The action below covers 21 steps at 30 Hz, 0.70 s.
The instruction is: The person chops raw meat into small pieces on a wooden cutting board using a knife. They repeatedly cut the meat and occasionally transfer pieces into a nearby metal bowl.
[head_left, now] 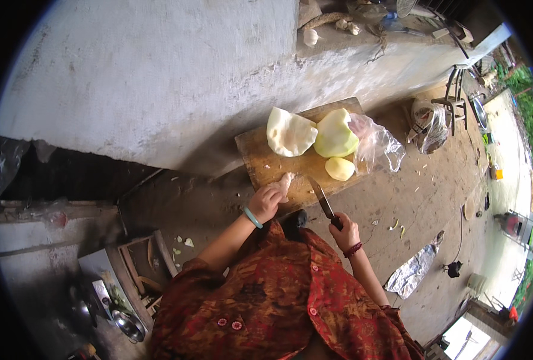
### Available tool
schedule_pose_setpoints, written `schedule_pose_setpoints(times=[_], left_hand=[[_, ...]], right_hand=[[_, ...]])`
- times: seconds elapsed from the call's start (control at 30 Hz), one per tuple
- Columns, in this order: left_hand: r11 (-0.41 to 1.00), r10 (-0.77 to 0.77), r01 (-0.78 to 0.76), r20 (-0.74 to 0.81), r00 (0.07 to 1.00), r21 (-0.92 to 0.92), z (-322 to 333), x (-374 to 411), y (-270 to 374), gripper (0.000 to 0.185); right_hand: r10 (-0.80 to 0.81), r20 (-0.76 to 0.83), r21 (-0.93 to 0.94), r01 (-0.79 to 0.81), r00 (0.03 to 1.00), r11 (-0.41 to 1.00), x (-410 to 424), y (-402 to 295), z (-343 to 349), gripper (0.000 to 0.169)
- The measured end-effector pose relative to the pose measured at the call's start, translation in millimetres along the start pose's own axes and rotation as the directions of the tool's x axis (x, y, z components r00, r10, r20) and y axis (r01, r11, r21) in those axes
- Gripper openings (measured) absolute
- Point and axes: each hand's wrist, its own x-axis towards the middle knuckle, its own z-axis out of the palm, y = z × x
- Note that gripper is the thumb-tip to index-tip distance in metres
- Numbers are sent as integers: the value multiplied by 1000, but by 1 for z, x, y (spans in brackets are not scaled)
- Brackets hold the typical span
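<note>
My left hand grips a pale, soft piece of what looks like melon pulp at the near-left edge of a wooden board. In my right hand is the dark handle of a kitchen knife, its blade pointing forward over the near edge of the board. Beyond them lie a hollowed pale melon or gourd piece and a larger peeled green-white piece, side by side. A peeled potato-like yellow piece lies nearer. To the right, a clear plastic bag touches the large piece.
A whitewashed wall rises beyond the board, with garlic on a ledge. On the floor at right are a filled plastic bag, a small chair and a foil sheet. A metal bowl stands lower left.
</note>
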Motion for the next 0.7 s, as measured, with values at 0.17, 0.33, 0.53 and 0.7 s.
schedule_pose_setpoints(times=[0.17,0.33,0.53,0.7], left_hand=[[985,-156,162,-97,983,60,15,-8,32,19],[978,-190,200,-146,971,59,38,-2,21,25],[962,-191,195,-41,981,191,60,11,4,32],[963,-157,157,-18,987,218,69,10,-8,28]], right_hand=[[-58,147,-120,76,987,990,8,10,-8,32],[-138,266,-312,220,954,924,31,-21,2,33],[-116,293,-485,253,949,837,57,-40,34,28],[-107,361,-522,296,926,800,60,-35,28,28]])
